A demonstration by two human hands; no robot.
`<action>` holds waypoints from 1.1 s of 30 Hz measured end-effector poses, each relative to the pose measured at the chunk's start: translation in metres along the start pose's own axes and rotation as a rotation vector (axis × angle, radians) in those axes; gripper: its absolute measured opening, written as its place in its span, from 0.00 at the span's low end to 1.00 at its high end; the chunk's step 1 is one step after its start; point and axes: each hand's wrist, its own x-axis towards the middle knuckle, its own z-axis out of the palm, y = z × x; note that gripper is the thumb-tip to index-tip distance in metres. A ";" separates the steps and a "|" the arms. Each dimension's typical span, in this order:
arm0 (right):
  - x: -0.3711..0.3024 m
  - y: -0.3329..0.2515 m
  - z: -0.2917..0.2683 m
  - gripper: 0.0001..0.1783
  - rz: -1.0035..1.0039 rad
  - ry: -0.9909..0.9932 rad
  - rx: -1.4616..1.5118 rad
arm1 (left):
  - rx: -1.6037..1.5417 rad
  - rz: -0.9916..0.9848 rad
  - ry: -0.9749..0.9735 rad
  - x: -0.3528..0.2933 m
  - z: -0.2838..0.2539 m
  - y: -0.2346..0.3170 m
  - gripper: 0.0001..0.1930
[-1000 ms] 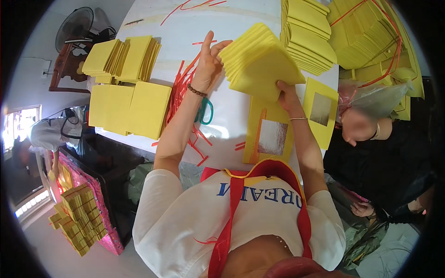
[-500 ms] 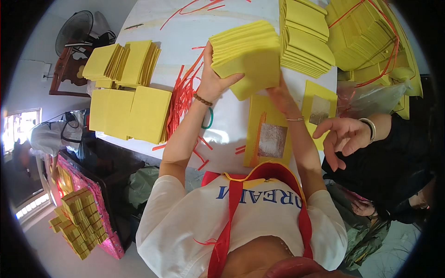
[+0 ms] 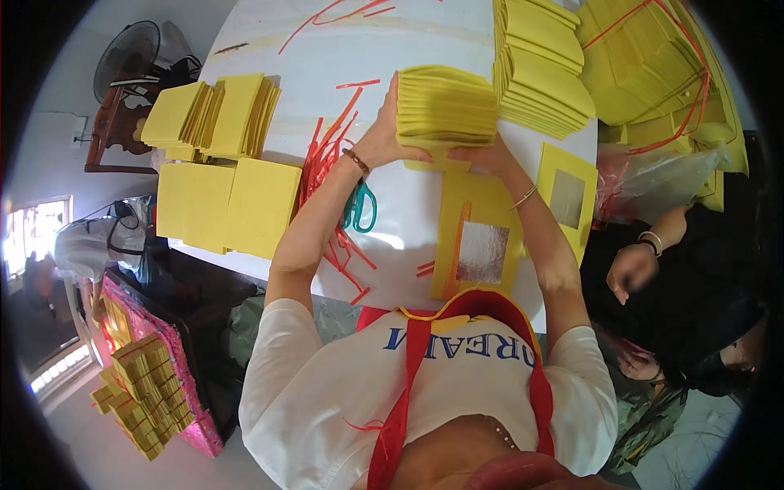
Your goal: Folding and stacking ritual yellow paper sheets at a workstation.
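Both my hands on the thick stack of folded yellow paper sheets (image 3: 446,106), upper centre of frame, held above the white desk (image 3: 425,41) with the layered edges facing me. Left hand (image 3: 384,145) clamps its left side, thumb along the near bottom edge; right hand (image 3: 488,153) grips the lower right corner, thumb also at the near edge, pointing at the other. Fingers on the far side mostly hidden, can't tell their exact placement. Just below the stack, centre-right: flat yellow sheet with an orange stripe and a silver foil rectangle (image 3: 449,245), partly under the held stack in view. Similar yellow sheet with a silver panel (image 3: 553,163) lies right of my right forearm. Left of my left wrist: tangle of thin red plastic strips (image 3: 314,171), with teal-handled scissors (image 3: 353,204) beside it. Left of frame: neat group of yellow paper stacks (image 3: 263,200) near the desk edge. Upper right: tall row of folded yellow paper (image 3: 539,82), then a large yellow bundle with red strapping (image 3: 637,73), crumpled clear plastic bag (image 3: 661,184) below that. Co-worker's hand (image 3: 635,269) at right, off the desk, well apart from my stack. Grey round fan (image 3: 126,61) upper left; tied yellow bundles (image 3: 147,384) lower left.
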 end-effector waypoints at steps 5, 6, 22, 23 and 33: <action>0.000 0.003 -0.002 0.52 -0.056 -0.007 -0.031 | 0.220 -0.027 0.107 0.006 0.005 0.004 0.61; 0.003 0.002 -0.004 0.52 -0.042 0.003 -0.036 | 0.222 -0.024 0.105 0.009 0.007 0.002 0.61; 0.008 0.005 -0.008 0.50 -0.098 -0.002 -0.251 | 0.148 -0.067 -0.024 0.006 -0.001 -0.026 0.56; 0.011 0.007 -0.009 0.50 -0.100 -0.003 -0.254 | 0.105 -0.047 0.091 0.009 0.003 -0.023 0.53; -0.010 -0.044 0.013 0.42 -0.074 0.088 -0.049 | -0.560 -0.113 0.161 0.000 0.024 0.048 0.37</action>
